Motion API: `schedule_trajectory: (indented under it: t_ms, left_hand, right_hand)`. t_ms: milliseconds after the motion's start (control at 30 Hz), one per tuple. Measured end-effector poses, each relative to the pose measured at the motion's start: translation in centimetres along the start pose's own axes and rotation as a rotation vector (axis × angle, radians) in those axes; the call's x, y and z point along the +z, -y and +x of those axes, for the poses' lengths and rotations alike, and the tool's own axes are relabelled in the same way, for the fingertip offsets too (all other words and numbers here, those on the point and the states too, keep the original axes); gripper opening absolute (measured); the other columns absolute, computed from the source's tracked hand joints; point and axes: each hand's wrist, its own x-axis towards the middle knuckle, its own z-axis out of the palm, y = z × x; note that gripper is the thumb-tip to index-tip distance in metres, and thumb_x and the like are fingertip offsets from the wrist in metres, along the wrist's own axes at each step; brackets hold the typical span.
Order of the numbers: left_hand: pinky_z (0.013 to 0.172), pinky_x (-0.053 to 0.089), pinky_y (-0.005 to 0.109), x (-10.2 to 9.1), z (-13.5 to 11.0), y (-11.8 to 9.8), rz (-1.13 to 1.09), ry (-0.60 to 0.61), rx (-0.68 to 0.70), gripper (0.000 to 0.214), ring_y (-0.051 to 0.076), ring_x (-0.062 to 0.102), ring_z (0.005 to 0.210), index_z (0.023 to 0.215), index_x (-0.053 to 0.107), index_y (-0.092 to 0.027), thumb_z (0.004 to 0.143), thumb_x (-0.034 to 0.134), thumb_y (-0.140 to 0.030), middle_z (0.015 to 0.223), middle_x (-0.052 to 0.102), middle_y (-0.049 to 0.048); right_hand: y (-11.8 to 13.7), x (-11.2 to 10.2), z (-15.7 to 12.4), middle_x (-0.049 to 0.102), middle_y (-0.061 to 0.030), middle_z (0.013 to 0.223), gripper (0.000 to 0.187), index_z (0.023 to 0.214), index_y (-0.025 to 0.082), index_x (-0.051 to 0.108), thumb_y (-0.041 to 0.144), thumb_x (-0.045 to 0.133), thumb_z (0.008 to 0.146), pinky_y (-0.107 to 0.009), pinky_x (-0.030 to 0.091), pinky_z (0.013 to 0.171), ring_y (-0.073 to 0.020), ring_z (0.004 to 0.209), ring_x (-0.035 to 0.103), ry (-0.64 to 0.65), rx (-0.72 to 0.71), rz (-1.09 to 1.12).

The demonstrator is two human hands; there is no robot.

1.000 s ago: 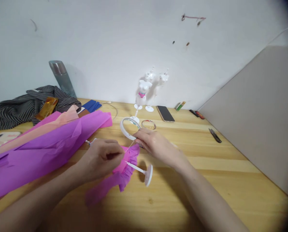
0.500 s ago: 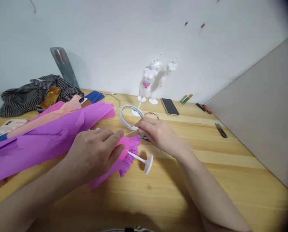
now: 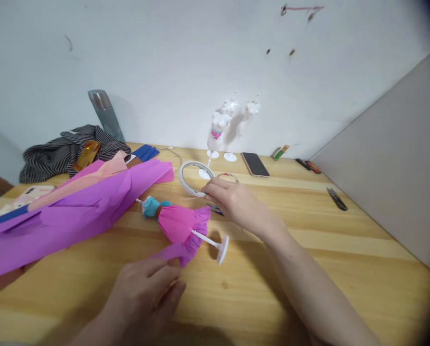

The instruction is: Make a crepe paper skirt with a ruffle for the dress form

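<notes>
A small mannequin in a pink crepe-paper dress with a teal top lies on its side on the wooden table, its white round stand pointing right. My left hand rests near the front edge, fingers pinched on a strip of purple paper that runs from the dress hem. My right hand sits just beyond the dress, fingers closed on a white tape roll; a thin strip of tape leads from it.
Sheets of purple and pink paper lie at the left. Behind them are striped cloth and a grey flask. White mannequins, a phone, a lighter and a snipper lie toward the back and right. A grey partition stands at right.
My left hand has pulled back from the dress toward me, uncovering the doll's teal top and drawing out a purple strip. My right hand has stayed by the tape roll.
</notes>
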Motion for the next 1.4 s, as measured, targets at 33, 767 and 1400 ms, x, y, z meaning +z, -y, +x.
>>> schedule_trajectory:
  t_ms: [33, 767, 1400]
  left_hand:
    - [0.042, 0.034, 0.022, 1.1, -0.6, 0.0, -0.006, 0.077, -0.022, 0.022, 0.011, 0.052, 0.045, 0.065, 0.057, -0.02, 0.084, 0.048, -0.015, 0.053, 0.057, -0.0014]
    - [0.057, 0.056, 0.039, 6.3, 7.3, -4.8, 0.363, 0.737, -0.16, 0.036, 0.028, 0.069, 0.078, 0.104, 0.063, -0.008, 0.088, 0.031, -0.004, 0.097, 0.064, 0.0157]
    - [0.073, 0.056, 0.041, 1.2, 4.2, -2.7, 0.332, 0.897, -0.176, 0.031, 0.027, 0.065, 0.09, 0.105, 0.062, -0.015, 0.085, 0.04, -0.004, 0.097, 0.067, 0.0106]
  right_hand:
    - [0.0, 0.2, 0.0, 0.06, -0.0066, 0.086, 0.019, 0.093, 0.015, 0.06, 0.02, 0.042, 0.097, -0.027, 0.038, 0.068, -0.0166, 0.076, 0.053, -0.01, 0.015, 0.016]
    - [-1.1, 0.5, 0.1, 0.063, -0.007, 0.087, 0.019, 0.093, 0.018, 0.061, 0.022, 0.043, 0.095, -0.025, 0.038, 0.064, -0.0174, 0.076, 0.059, -0.197, 0.13, 0.009]
    - [-1.2, 0.4, 0.0, 0.065, -0.0075, 0.084, 0.023, 0.091, 0.016, 0.063, 0.024, 0.041, 0.096, -0.025, 0.036, 0.06, -0.0162, 0.07, 0.057, -0.226, 0.098, -0.111]
